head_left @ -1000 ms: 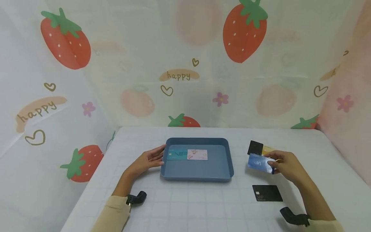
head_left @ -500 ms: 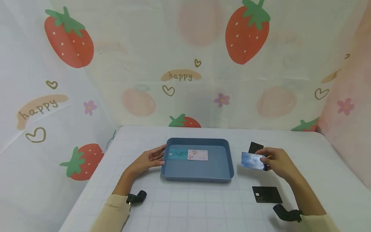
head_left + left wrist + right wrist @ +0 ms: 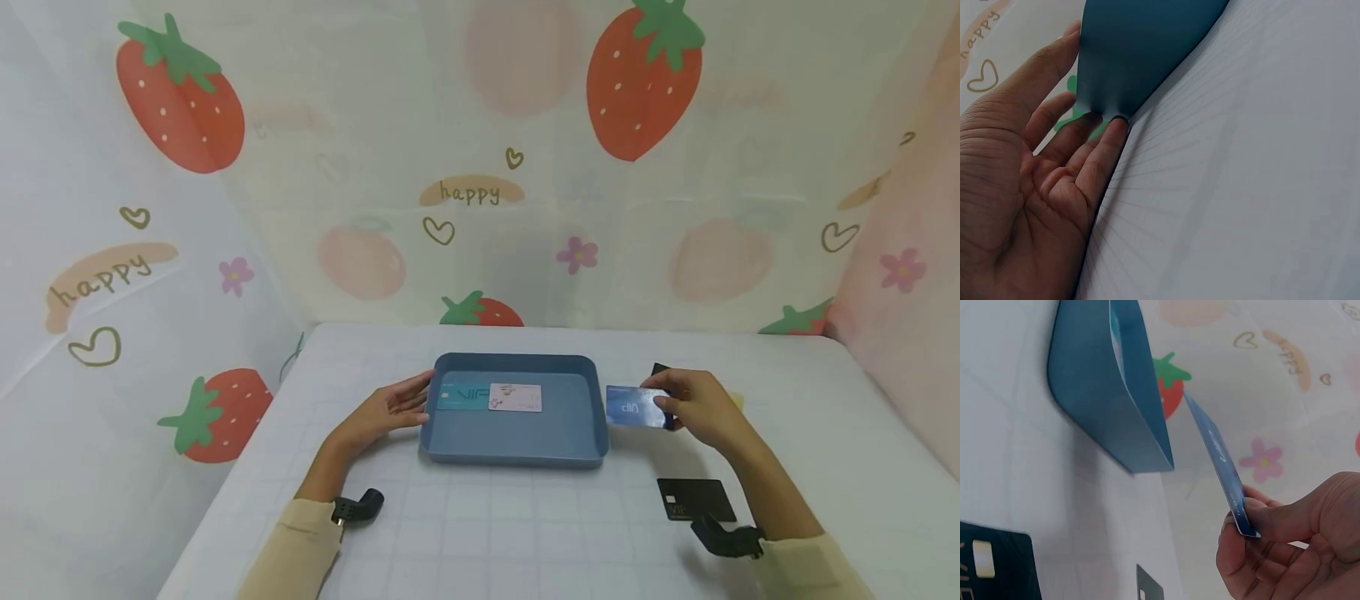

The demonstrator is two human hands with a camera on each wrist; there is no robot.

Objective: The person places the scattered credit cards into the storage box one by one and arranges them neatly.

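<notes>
A blue VIP card [image 3: 630,407] is pinched between the thumb and fingers of my right hand [image 3: 701,408], just off the right side of a blue-grey tray [image 3: 517,446]. In the right wrist view the card [image 3: 1219,462] is raised and tilted, apart from the tray's corner [image 3: 1122,447]. Inside the tray lie a teal VIP card [image 3: 463,396] and a pale pink card [image 3: 517,398], side by side at the back left. My left hand [image 3: 386,414] rests its fingertips against the tray's left side; the left wrist view shows them at the tray wall [image 3: 1135,56].
A black VIP card [image 3: 696,500] lies on the white table [image 3: 510,542] at the front right. Behind my right hand, another black card [image 3: 658,367] and a yellow card [image 3: 738,401] are mostly covered. A strawberry-print cloth [image 3: 465,267] hangs around the back and sides.
My right hand has moved left with the blue card, from over the cards at the right to the tray's right edge. The left hand stays against the tray.
</notes>
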